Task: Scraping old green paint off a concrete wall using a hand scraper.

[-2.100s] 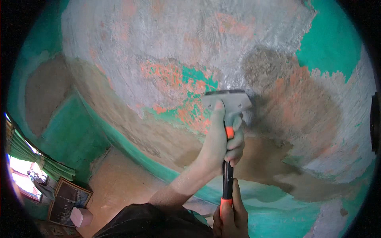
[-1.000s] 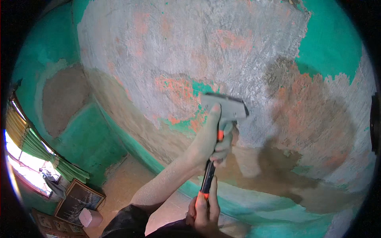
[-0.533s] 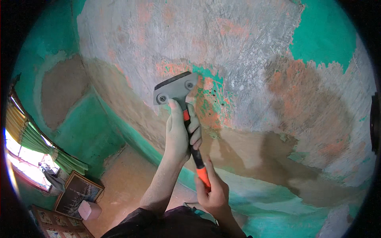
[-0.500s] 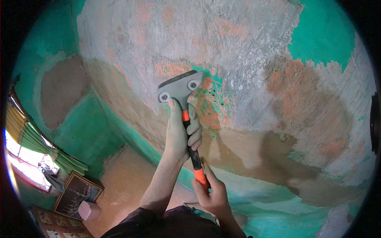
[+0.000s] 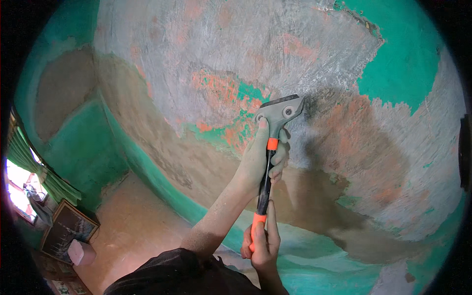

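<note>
A long-handled scraper [image 5: 280, 110] with a wide grey head and a black-and-orange handle is held up before the wall [image 5: 221, 39]. My left hand [image 5: 263, 157] wraps round the handle just below the head, its thumb lying up on the grey plastic. Lower down, my right hand [image 5: 263, 246] grips the orange end of the handle. The blade edge is at the patchy wall; whether it touches cannot be made out. Around the head the surface shows grey plaster, an orange patch [image 5: 216, 83] and remnants of green paint [image 5: 250, 91].
Intact green paint [image 5: 400, 54] covers the upper right wall. At the left are a window with a green curtain [image 5: 46, 167], a dark framed picture [image 5: 69, 228] and a pink bin [image 5: 81, 252] on the tan floor [image 5: 132, 216]. A shadow falls on the wall right of the scraper.
Both hands and the scraper have shifted right along the wall. More orange and green surface shows where the scraper head was. The view has also turned a little.
</note>
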Demonstrator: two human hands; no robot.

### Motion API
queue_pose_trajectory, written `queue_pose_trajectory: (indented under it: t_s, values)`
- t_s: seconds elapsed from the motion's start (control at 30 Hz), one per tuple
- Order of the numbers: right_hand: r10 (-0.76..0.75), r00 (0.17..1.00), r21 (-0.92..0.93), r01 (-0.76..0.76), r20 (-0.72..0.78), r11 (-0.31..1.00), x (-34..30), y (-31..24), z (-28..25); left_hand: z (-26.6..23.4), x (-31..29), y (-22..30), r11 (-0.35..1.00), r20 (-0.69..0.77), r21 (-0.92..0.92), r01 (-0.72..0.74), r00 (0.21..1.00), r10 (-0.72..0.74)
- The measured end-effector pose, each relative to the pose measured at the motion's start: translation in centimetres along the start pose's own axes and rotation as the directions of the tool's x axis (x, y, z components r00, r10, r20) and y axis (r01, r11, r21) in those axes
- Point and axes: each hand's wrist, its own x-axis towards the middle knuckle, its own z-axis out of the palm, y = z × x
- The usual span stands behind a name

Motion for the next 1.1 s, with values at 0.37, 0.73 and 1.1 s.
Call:
queue_pose_trajectory:
  t_s: [0.37,0.73,1.1]
  values:
    - [0.051,0.999,0.047,-0.05,-0.017,0.998,0.6,-0.8,1.4,0.6,0.6,1.6,0.952,-0.211,0.302,0.055,0.978,0.01]
    - [0.1,0.995,0.068,-0.1,-0.002,0.993,0.5,-1.6,2.7,-0.4,0.3,2.0,0.98,-0.112,0.184,0.076,0.992,-0.056]
    - [0.048,0.998,0.043,-0.045,-0.049,0.998,0.9,-2.3,4.4,-0.3,0.7,2.9,0.971,-0.045,0.236,0.03,0.999,-0.02]
